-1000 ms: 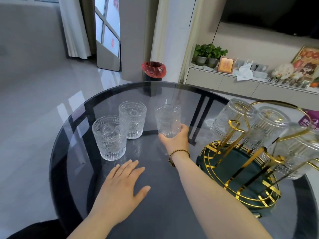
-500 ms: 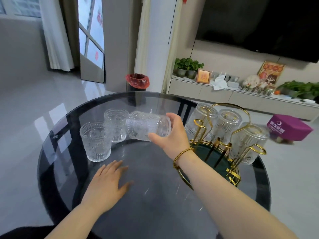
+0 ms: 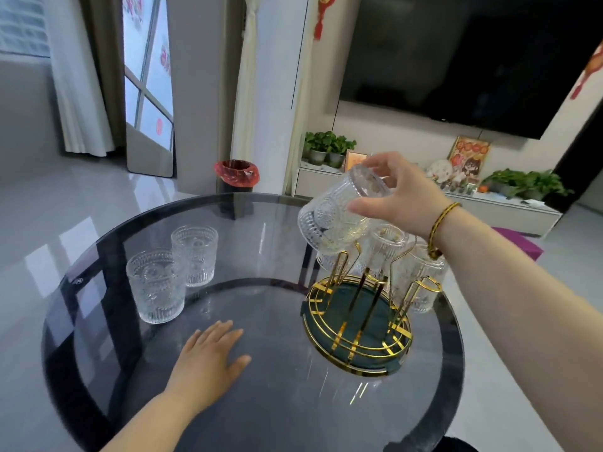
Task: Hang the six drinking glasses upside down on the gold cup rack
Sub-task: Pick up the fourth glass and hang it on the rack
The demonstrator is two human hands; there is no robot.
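**Fourth glass held tilted above the gold rack**

Head view: the right hand (image 3: 396, 195) holds a patterned drinking glass (image 3: 336, 212) in the air just above the far-left part of the gold cup rack (image 3: 357, 318). Its fingers (image 3: 375, 163) curl over the glass's base and the thumb presses its side, so the glass is pinched between them. The glass is tipped over, mouth pointing down and to the left, base up and toward the hand; whether it touches a prong cannot be told. A braided bracelet (image 3: 440, 223) circles the right wrist.

The rack stands on the right side of the round dark glass bench (image 3: 277, 402), with a green round base ringed in gold wire. Hung glasses (image 3: 386, 249) already sit upside down on its prongs on the far and right side, partly hidden behind the held glass and the forearm.

Two upright glasses (image 3: 158, 285) stand on the left side of the bench, just beside each other, one nearer and one farther.

The left hand (image 3: 208, 360) lies flat on the bench near the front, palm down, fingers stretched out and close together, holding nothing.
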